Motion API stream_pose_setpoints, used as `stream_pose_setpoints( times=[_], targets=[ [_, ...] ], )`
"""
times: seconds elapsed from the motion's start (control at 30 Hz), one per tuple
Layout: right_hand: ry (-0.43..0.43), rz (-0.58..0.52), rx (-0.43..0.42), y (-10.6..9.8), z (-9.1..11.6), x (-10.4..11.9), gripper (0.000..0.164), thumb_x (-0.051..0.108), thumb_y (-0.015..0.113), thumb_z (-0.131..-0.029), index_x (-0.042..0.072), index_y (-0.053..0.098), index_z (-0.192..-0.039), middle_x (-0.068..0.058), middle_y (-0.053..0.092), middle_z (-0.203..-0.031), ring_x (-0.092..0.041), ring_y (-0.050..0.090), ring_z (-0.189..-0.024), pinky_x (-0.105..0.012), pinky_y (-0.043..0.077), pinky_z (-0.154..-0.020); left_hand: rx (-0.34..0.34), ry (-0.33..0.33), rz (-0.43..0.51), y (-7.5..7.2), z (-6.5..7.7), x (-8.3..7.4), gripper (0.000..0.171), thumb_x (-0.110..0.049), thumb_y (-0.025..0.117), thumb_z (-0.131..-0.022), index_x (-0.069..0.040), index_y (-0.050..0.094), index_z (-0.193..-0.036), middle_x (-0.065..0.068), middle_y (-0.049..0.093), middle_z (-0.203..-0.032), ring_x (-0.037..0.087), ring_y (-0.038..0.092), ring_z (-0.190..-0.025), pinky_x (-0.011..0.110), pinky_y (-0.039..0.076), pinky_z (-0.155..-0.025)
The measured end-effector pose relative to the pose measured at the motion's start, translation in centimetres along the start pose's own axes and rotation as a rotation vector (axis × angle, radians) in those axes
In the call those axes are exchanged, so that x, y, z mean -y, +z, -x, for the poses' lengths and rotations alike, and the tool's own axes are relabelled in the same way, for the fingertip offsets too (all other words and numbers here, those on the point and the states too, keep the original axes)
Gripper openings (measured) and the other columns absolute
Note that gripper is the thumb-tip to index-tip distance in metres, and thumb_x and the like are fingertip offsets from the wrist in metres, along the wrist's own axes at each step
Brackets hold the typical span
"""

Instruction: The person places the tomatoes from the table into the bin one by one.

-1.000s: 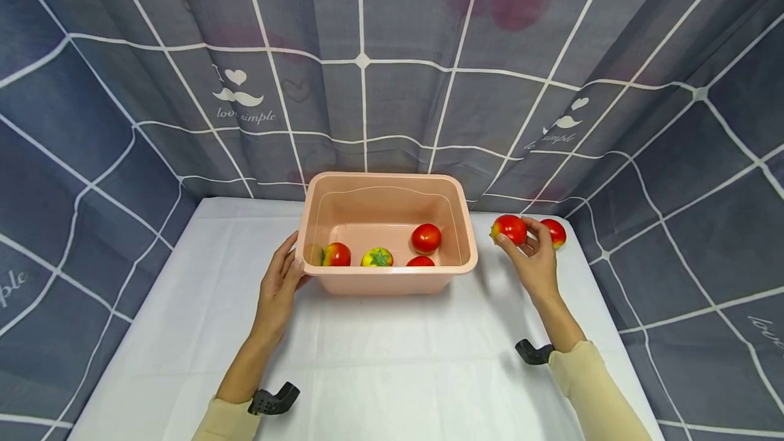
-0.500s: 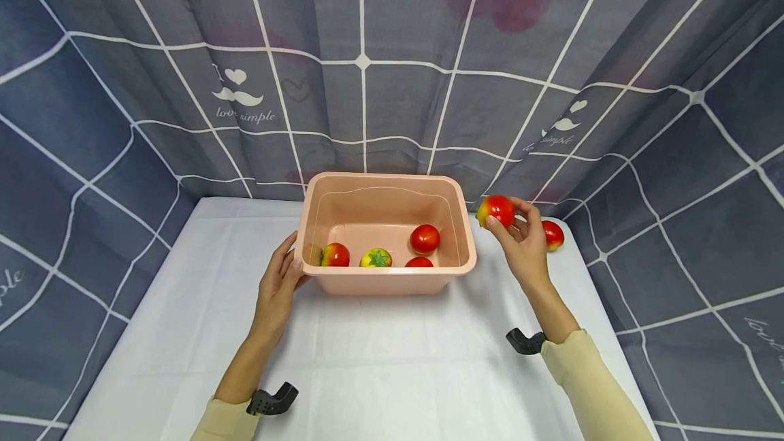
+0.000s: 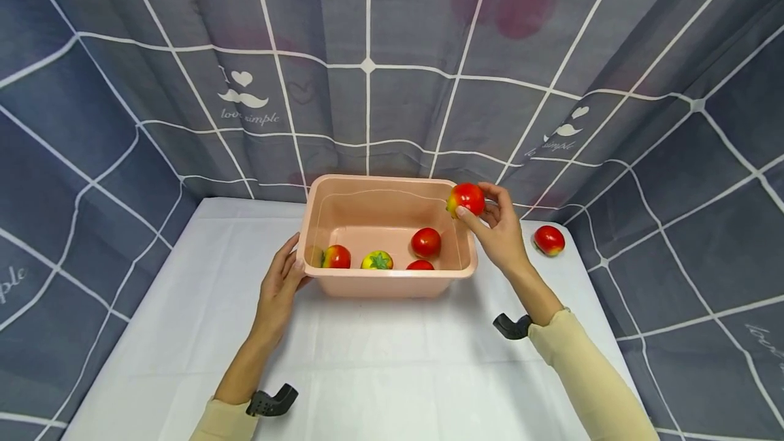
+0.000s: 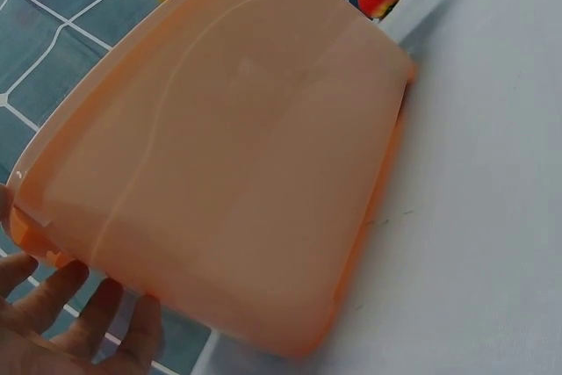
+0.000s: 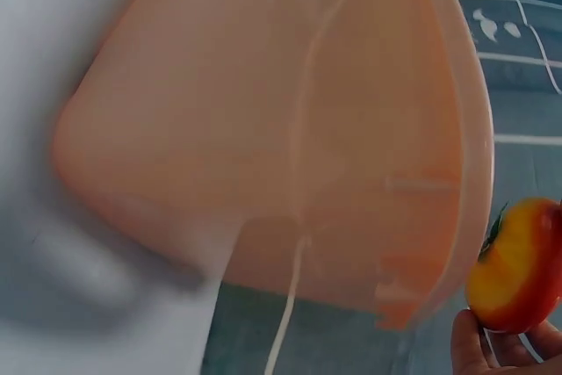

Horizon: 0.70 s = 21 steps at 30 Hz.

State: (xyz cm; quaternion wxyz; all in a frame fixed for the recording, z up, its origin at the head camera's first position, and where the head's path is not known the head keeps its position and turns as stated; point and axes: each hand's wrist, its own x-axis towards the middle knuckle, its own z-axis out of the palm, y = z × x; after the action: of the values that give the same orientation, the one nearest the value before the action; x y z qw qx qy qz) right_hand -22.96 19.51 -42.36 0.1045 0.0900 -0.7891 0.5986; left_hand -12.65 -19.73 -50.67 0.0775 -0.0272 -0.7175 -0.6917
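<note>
A peach-coloured plastic bin stands on the white table with several red and yellow-green tomatoes inside, among them a red tomato and a yellow-green tomato. My left hand holds the bin's left end at the rim, and its fingers lie against the outer wall in the left wrist view. Pinched between thumb and fingers of my right hand is a red tomato with a yellow end. It hangs over the bin's right rim. In the right wrist view the held tomato shows beside the bin's rim.
Another red tomato lies on the table at the right, apart from the bin. A grey curtain with white lines hangs close behind the bin and along both sides of the white table.
My right hand has lifted the tomato from the table's right side and carried it left to the bin's right rim. My left hand has stayed at the bin.
</note>
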Motion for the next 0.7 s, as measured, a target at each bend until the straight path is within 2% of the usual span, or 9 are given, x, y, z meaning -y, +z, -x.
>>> stream_pose_setpoints(
  times=[0.07,0.13,0.3,0.37,0.5,0.7],
  targets=[
    [0.002,0.028,0.036,0.5,-0.3,0.4,0.069,0.016,0.080,-0.098,0.004,0.043,-0.156,-0.013,0.053,-0.153,-0.017,0.064,-0.123,-0.010,0.054,-0.103,0.005,-0.004,-0.004,0.0,0.0,0.0,0.054,-0.026,0.048,-0.117,-0.028,0.035,-0.169,0.023,0.051,-0.162,-0.002,0.063,-0.131,0.014,0.057,-0.104],
    [-0.007,0.061,0.073,1.0,-0.6,0.7,0.070,0.017,0.081,-0.097,0.005,0.044,-0.155,-0.012,0.054,-0.154,-0.024,0.064,-0.127,-0.016,0.054,-0.107,0.010,-0.007,-0.011,-0.1,0.0,-0.1,0.054,-0.027,0.048,-0.117,-0.029,0.035,-0.169,0.021,0.051,-0.162,-0.003,0.062,-0.131,0.014,0.056,-0.104],
    [-0.022,0.123,0.167,2.6,-1.4,1.4,0.071,0.023,0.084,-0.095,0.010,0.046,-0.154,-0.010,0.055,-0.154,-0.033,0.062,-0.136,-0.046,0.052,-0.120,0.011,-0.008,-0.024,-0.3,0.1,-0.2,0.054,-0.028,0.048,-0.117,-0.030,0.034,-0.169,0.019,0.050,-0.164,-0.004,0.061,-0.131,0.014,0.056,-0.104],
    [-0.024,0.145,0.200,3.3,-1.7,1.6,0.073,0.025,0.085,-0.094,0.010,0.046,-0.153,-0.011,0.056,-0.153,-0.034,0.061,-0.137,-0.052,0.050,-0.122,0.006,-0.012,-0.025,-0.3,0.1,-0.2,0.054,-0.028,0.048,-0.117,-0.030,0.034,-0.169,0.019,0.050,-0.164,-0.004,0.062,-0.131,0.013,0.056,-0.104],
    [-0.044,0.206,0.245,4.3,-2.2,2.0,0.076,0.029,0.087,-0.092,0.010,0.046,-0.154,-0.012,0.059,-0.151,-0.033,0.061,-0.136,-0.053,0.053,-0.119,0.005,-0.024,-0.034,-0.3,0.2,-0.1,0.054,-0.029,0.048,-0.116,-0.031,0.035,-0.169,0.017,0.051,-0.164,-0.002,0.062,-0.132,0.013,0.055,-0.104],
    [-0.073,0.249,0.312,5.5,-3.0,2.5,0.076,0.026,0.090,-0.089,0.008,0.049,-0.151,-0.014,0.060,-0.144,-0.034,0.065,-0.127,-0.052,0.060,-0.109,0.011,-0.018,-0.035,-0.2,0.1,-0.2,0.055,-0.029,0.048,-0.116,-0.031,0.034,-0.169,0.020,0.051,-0.164,-0.004,0.062,-0.131,0.015,0.056,-0.105]
  ],
)
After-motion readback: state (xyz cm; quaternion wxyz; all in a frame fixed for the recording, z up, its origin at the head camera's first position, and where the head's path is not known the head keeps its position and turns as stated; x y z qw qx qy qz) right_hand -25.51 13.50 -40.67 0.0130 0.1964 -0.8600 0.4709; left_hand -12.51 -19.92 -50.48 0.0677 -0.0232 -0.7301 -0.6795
